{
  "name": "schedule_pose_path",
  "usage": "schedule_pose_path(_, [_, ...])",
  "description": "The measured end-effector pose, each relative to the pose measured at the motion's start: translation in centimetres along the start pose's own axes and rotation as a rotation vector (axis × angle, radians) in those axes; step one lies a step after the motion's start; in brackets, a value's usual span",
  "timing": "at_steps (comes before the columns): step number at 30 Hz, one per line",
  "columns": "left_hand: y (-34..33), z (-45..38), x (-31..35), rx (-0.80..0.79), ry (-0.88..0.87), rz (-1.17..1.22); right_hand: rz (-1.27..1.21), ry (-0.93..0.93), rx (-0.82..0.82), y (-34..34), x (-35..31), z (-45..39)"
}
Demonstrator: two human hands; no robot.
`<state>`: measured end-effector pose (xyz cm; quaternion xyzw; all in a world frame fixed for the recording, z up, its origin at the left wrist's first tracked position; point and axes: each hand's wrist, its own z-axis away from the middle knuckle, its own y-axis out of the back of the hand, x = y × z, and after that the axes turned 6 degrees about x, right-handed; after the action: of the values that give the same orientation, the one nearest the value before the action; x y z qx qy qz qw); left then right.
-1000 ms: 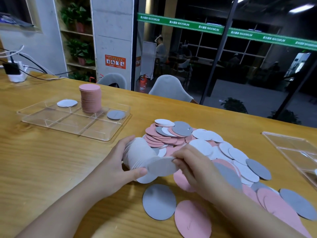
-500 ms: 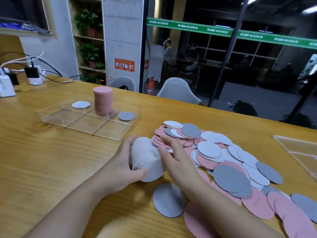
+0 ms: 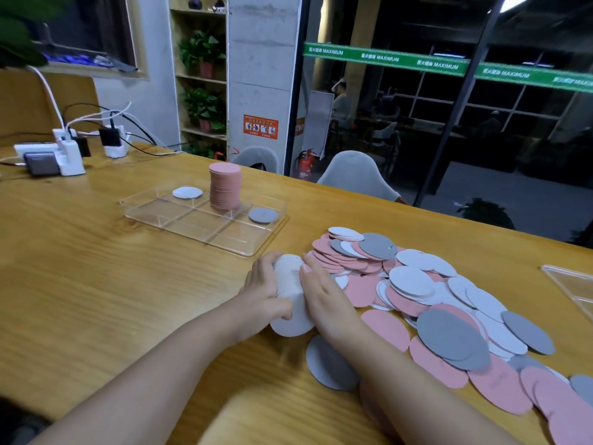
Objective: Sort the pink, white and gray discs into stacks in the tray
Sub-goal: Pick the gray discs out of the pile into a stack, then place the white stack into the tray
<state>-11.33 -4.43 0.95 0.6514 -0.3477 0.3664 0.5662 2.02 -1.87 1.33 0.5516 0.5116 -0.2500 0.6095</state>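
Head view, grip: left hand (image 3: 261, 292) curls round a bundle of white discs (image 3: 290, 290); right hand (image 3: 316, 292) presses flat-fingered on its other side, so the bundle lies on edge between both palms.
Bundle axis: sideways, low over the bench (image 3: 96, 268).
Tray (image 3: 256, 250): just ahead and left of the grip, nearer the left hand; white disc (image 3: 187, 192) marks the far-left compartment, beside the pink stack (image 3: 225, 187) and gray disc (image 3: 263, 215).
Materials: thin, matte, round, flexible-looking discs; clear rigid tray; grained wood.
Loose pile (image 3: 433, 300): right of the hands, colours mixed.
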Motion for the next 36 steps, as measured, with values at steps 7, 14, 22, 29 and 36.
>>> schedule_pose_path(7, [1.9,1.1,-1.3,-0.201,-0.017,-0.018,-0.013,0.034,-0.039,0.9,0.6,1.3])
schedule_pose_path(14, [3.4,1.7,-2.7,-0.144,-0.078,0.240,-0.006,0.087,-0.134,1.8,1.2,1.6])
schedule_pose_path(22, [6.2,1.1,-2.9,0.014,-0.084,0.343,-0.117,0.111,-0.116,-0.7,-0.6,-0.2])
schedule_pose_path(29, [10.8,-0.7,-3.8,0.221,-0.120,0.491,-0.278,0.214,-0.154,-6.4,-3.5,-5.3])
schedule_pose_path(36, [14.7,-3.8,-5.9,0.476,-0.014,0.670,-0.310,0.299,-0.120,-12.4,-4.9,-9.7])
